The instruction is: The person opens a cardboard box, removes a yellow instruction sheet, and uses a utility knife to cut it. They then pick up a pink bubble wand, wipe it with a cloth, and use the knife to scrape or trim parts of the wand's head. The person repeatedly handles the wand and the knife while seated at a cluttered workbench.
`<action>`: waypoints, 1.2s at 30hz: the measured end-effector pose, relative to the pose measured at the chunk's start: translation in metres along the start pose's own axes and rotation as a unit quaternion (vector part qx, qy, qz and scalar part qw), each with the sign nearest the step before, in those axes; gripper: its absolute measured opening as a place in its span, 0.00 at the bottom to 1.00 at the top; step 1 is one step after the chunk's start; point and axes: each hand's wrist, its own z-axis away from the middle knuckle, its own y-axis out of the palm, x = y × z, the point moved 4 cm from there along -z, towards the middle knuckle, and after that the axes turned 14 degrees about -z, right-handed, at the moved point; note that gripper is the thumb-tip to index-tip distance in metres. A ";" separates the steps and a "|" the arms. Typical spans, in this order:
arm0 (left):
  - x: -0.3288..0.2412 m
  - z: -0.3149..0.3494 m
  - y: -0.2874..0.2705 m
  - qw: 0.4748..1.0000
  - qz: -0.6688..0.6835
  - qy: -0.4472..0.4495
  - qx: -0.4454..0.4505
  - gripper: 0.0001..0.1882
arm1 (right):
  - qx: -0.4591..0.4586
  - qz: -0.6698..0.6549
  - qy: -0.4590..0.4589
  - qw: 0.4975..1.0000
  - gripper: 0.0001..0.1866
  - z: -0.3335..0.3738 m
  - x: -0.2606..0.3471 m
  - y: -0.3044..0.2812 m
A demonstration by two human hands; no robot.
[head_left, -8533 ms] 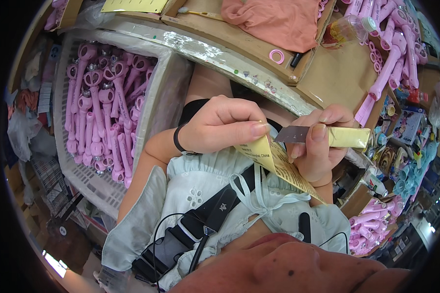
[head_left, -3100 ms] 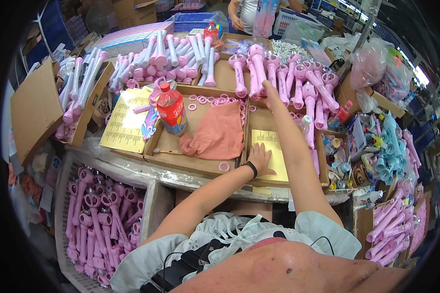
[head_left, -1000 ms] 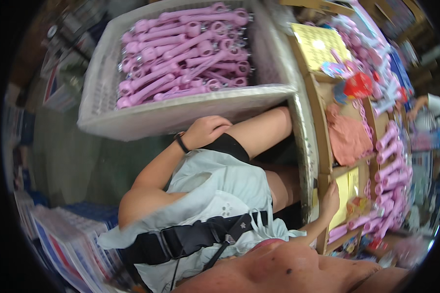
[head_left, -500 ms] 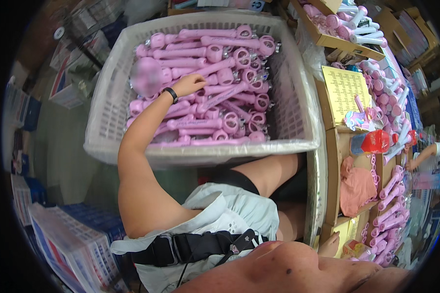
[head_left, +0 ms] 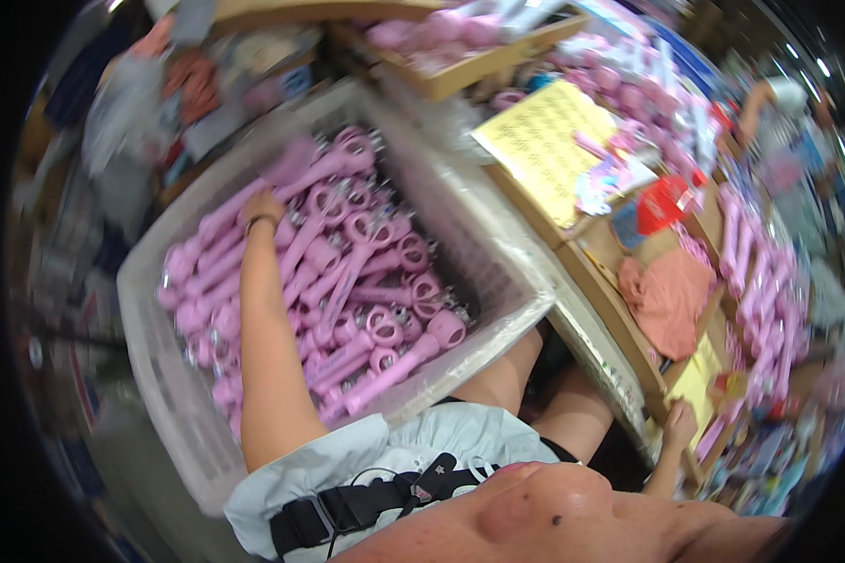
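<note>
A pale plastic basket [head_left: 498, 253], its rim wrapped in clear film, stands before me full of pink plastic wands [head_left: 324, 253] with rounded or ring-shaped heads and shiny ends. Inside it, toward the far left, my left hand [head_left: 266, 204] with a dark wristband has its fingers closed round the handle of one pink wand [head_left: 230, 218]. Motion blur softens the fingertips. My right hand [head_left: 681, 422] rests with curled fingers beside a yellow sheet [head_left: 695, 385] at the worktable's near end. Whatever it may hold is hidden.
Cardboard trays [head_left: 582, 246] line the worktable on the right. On them lie a printed yellow sheet [head_left: 545, 150], a red-wrapped bottle [head_left: 662, 206], a salmon cloth [head_left: 667, 291] and more pink wands [head_left: 765, 291]. Another person's arm [head_left: 751, 111] is at the far right.
The view has swung, so the basket appears tilted and farther left. My left hand has moved from the pile's middle to its far left side. My right hand shows more fully.
</note>
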 end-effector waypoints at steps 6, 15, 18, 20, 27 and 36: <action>-0.013 -0.009 -0.005 0.990 -0.129 0.008 -0.048 0.28 | -0.011 -0.062 0.044 0.997 0.10 -0.008 0.023 -0.011; 0.043 0.071 -0.041 0.957 -0.045 0.169 -0.231 0.27 | -0.084 -0.168 -0.223 0.956 0.09 -0.119 0.160 0.021; 0.071 0.103 -0.042 0.974 0.048 0.089 -0.204 0.26 | 0.012 -0.115 -0.234 0.965 0.10 -0.156 0.182 0.050; 0.088 0.132 -0.045 0.965 0.140 0.068 -0.211 0.28 | 0.026 -0.089 -0.153 0.984 0.10 -0.183 0.175 0.042; 0.064 0.298 -0.091 0.853 0.500 0.150 -0.006 0.20 | -0.271 -0.402 -0.068 0.872 0.12 -0.198 0.119 -0.046; -0.192 0.479 -0.126 0.635 0.576 0.335 0.391 0.22 | -0.123 -0.722 -0.089 0.675 0.08 -0.157 0.162 -0.082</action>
